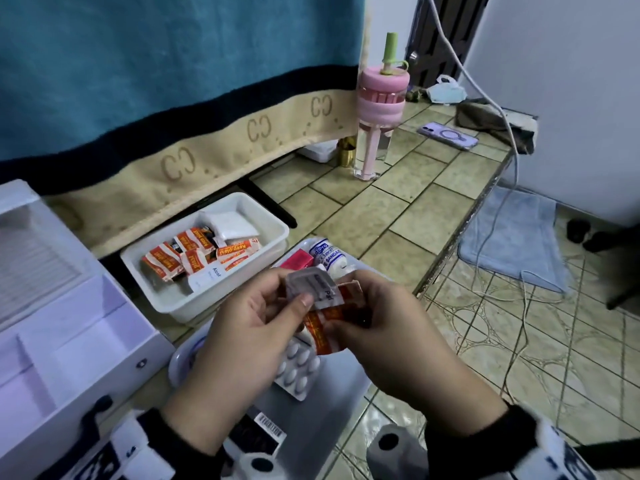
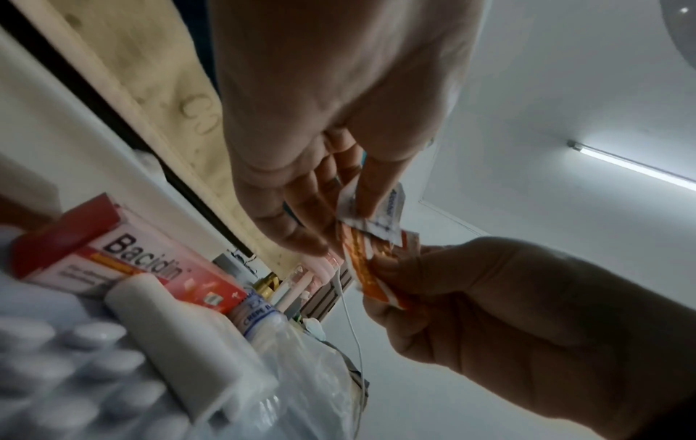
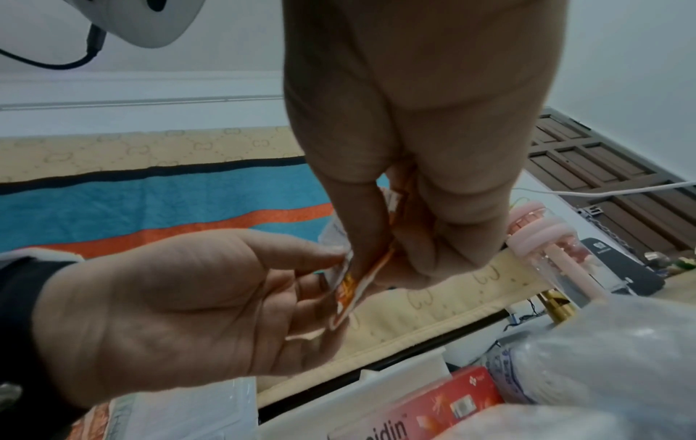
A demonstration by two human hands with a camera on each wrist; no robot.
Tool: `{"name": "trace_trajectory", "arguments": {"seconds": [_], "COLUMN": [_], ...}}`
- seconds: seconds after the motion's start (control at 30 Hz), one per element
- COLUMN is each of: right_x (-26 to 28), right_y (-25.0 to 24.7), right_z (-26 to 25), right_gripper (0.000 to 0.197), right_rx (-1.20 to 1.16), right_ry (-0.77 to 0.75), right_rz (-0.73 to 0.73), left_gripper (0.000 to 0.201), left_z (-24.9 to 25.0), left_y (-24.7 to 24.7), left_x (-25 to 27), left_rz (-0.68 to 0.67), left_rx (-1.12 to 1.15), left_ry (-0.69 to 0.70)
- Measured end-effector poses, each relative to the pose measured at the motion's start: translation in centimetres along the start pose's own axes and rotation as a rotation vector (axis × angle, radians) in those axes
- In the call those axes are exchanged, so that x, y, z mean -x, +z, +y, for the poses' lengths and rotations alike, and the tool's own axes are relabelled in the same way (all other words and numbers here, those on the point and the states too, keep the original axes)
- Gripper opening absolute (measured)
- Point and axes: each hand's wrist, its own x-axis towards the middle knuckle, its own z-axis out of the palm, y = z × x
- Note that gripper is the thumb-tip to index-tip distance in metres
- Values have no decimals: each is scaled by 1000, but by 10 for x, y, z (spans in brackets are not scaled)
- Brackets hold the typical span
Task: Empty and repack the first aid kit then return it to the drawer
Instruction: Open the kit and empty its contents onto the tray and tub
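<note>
Over the pale first aid kit case [image 1: 178,362], my left hand [image 1: 298,289] pinches a white alcohol pad sachet [image 1: 313,287] [image 2: 388,214] between thumb and fingers. Touching it, my right hand [image 1: 349,310] grips a small bunch of orange plaster packets [image 1: 323,327] [image 2: 361,265] [image 3: 350,294]. A white pill blister [image 1: 298,365], a red Bacidin box [image 2: 132,259] [image 3: 433,410] and a crepe bandage roll [image 1: 327,254] lie in the case below. A white tray [image 1: 166,296] behind holds more orange plasters, alcohol pads and gauze. The white drawer [image 1: 86,341] stands pulled out at the left.
A blue towel [image 1: 173,64] hangs over the back of the tiled counter. A pink bottle [image 1: 379,109], a gold canister [image 1: 346,152] and a phone [image 1: 448,135] sit further back. The counter edge [image 1: 460,233] drops to the floor at the right, with a cable and a blue mat [image 1: 512,244].
</note>
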Motion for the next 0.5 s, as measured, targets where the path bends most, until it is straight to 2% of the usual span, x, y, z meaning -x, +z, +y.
{"name": "trace_trajectory", "arguments": {"seconds": [0.17,0.27,0.37,0.5], "right_x": [4,10,16,18], "right_y": [3,-1,-10,-5], "right_z": [7,9,16,28], "right_gripper": [19,28,36,27], "right_rx": [114,175,276,332], "right_ry": [56,114,166,253], "right_rz": [-58,-105,-67,-28], "left_gripper": [21,22,27,22], "left_z": [-8,-12,-15,-18], "left_y": [-9,-19,-30,-38], "left_x": [-1,-2,-4,-5], "left_rz": [32,98,182,229], "left_rx": [-122,-158,-179,-183], "left_ry": [-26,-68,-91,-106]}}
